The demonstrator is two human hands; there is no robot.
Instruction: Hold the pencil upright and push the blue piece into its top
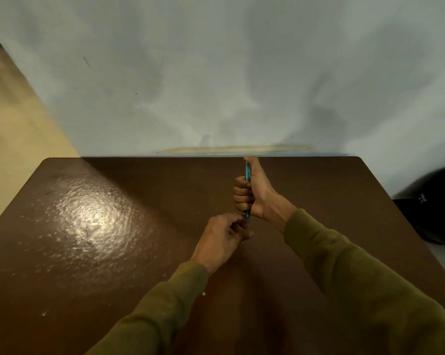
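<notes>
My right hand (257, 190) grips a slim teal pen (247, 175) in a fist, thumb along its top end, with the pen's tip pointing toward me. My left hand (222, 238) sits just below, its fingertips pinching at the pen's lower tip. What exactly those fingertips hold is too small to tell; a small bluish bit shows at the knuckles. Both hands hover over the middle of a dark brown table (101, 252). Olive-green sleeves cover both forearms.
The table's far edge meets a pale grey wall (216, 73) with a stain near the tabletop. A black bag-like object (436, 208) lies off the table's right side. Beige floor (14, 124) shows at the left. A bright glare patch lies on the table's left half.
</notes>
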